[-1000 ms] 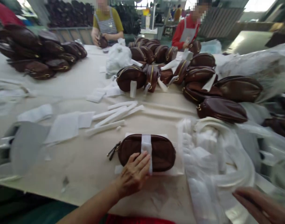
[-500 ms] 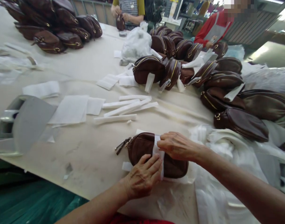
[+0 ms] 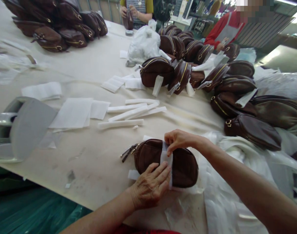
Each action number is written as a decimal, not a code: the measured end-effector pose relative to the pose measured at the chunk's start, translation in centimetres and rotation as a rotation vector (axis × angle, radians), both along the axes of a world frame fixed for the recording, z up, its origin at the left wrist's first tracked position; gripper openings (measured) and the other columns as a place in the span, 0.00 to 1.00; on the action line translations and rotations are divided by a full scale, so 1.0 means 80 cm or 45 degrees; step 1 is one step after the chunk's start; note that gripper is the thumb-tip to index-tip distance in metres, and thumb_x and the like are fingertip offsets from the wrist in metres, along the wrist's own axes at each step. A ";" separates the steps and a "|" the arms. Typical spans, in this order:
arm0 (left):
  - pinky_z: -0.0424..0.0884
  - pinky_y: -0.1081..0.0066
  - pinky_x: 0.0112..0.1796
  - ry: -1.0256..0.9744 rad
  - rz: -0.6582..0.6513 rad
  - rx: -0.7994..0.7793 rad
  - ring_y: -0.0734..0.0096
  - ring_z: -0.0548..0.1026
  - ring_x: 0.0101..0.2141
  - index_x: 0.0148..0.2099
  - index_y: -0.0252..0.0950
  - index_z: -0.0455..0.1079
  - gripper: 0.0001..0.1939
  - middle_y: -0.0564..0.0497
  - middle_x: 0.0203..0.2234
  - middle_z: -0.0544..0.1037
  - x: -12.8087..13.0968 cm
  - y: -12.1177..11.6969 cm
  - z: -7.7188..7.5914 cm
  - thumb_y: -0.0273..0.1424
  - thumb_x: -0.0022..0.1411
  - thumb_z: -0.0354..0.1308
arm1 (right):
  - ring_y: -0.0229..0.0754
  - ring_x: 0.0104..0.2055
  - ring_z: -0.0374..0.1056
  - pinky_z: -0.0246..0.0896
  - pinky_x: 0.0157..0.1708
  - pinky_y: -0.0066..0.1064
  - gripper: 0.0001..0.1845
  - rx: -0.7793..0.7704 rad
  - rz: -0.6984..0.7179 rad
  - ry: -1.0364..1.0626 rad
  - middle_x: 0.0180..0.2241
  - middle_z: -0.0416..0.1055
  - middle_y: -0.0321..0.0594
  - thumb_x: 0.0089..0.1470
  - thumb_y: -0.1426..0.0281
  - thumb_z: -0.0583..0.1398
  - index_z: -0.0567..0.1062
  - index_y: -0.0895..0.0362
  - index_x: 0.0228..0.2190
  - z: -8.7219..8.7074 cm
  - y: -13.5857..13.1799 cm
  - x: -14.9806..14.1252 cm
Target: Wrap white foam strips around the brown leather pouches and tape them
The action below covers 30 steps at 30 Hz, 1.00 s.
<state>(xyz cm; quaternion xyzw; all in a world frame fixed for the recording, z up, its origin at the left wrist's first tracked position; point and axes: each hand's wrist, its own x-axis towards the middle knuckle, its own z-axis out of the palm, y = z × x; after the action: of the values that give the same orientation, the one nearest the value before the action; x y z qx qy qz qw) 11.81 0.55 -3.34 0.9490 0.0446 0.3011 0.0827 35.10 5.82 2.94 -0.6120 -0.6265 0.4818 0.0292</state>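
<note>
- On the near part of the table [image 3: 109, 169], between two bare hands, lies a dark brown pouch [image 3: 148, 156] with a white strip [image 3: 164, 157] across it
- Left hand [image 3: 152, 182]: fingers laid flat on the strip, grasping nothing
- Right hand [image 3: 179, 139]: fingers bent at the strip's far end; whether they pinch it cannot be told
- Even, light pressure along the strip would probably lay it straight without creasing the pouch
- The pouch's contents are hidden
- Farther off, a whitish plastic bag [image 3: 144, 45] stands beside brown bags [image 3: 158, 71], its contents unclear
</note>
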 end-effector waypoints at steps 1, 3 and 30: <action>0.59 0.59 0.51 0.005 -0.001 0.006 0.56 0.64 0.55 0.49 0.27 0.67 0.15 0.41 0.51 0.70 0.000 0.000 0.000 0.27 0.61 0.49 | 0.30 0.20 0.51 0.43 0.20 0.24 0.21 -0.049 -0.043 0.099 0.16 0.58 0.26 0.32 0.56 0.67 0.68 0.58 0.21 -0.007 0.002 0.006; 0.59 0.59 0.51 0.018 -0.004 0.017 0.56 0.64 0.55 0.49 0.27 0.67 0.15 0.41 0.52 0.70 0.000 0.000 -0.001 0.27 0.61 0.50 | 0.30 0.20 0.51 0.45 0.20 0.24 0.20 -0.069 -0.106 0.199 0.16 0.57 0.26 0.33 0.56 0.66 0.66 0.58 0.19 -0.017 0.005 0.015; 0.63 0.57 0.50 -0.164 0.262 -0.106 0.58 0.67 0.49 0.50 0.31 0.62 0.16 0.40 0.44 0.71 -0.037 0.015 0.036 0.36 0.64 0.50 | 0.45 0.44 0.69 0.65 0.45 0.40 0.11 1.218 -0.690 -0.054 0.40 0.74 0.45 0.55 0.70 0.53 0.75 0.54 0.35 -0.020 -0.179 -0.035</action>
<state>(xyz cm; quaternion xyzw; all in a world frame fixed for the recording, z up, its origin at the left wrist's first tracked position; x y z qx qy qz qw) 8.82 1.77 -0.50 0.9138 0.1486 0.3663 0.0936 32.33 -8.49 1.31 -0.6795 -0.5962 0.1062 0.4143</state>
